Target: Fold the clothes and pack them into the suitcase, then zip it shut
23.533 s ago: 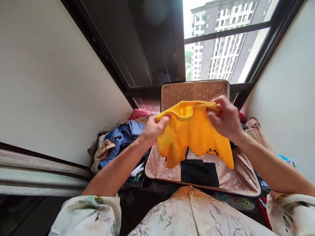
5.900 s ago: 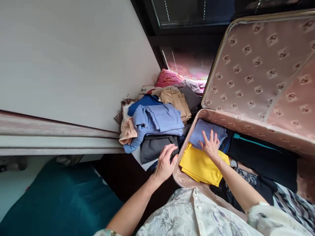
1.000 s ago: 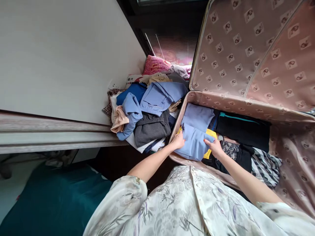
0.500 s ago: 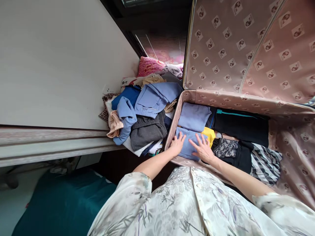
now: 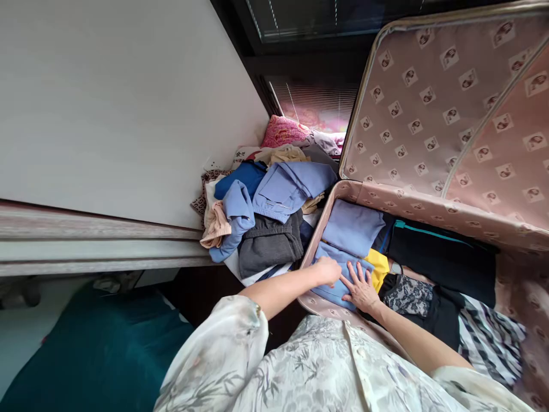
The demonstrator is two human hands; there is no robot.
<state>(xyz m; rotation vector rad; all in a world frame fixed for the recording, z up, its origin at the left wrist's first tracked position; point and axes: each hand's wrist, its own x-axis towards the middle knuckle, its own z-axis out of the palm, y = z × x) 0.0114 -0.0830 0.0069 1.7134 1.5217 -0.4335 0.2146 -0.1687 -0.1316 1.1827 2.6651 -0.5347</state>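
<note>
An open pink patterned suitcase [image 5: 343, 191] lies in front of me with its lid [image 5: 446, 109] upright. In its near left corner a folded light blue garment [image 5: 338, 257] rests on a yellow one [image 5: 380, 266]. My left hand [image 5: 328, 270] rests on the blue garment, fingers curled, and my right hand [image 5: 361, 286] lies flat on it with fingers spread. A second folded blue piece [image 5: 354, 226] sits just behind. Black clothes [image 5: 441, 260] and a striped piece [image 5: 489, 337] fill the rest of the case.
A loose heap of clothes [image 5: 266, 200] in blue, grey, beige and pink lies left of the suitcase against a white wall [image 5: 128, 103]. A teal surface [image 5: 94, 355] is at lower left. A dark window frame [image 5: 309, 51] runs behind.
Both hands have slid closer together on the folded blue garment; my left hand has moved right, onto its top. The view has shifted slightly, and the clothes stay in place.
</note>
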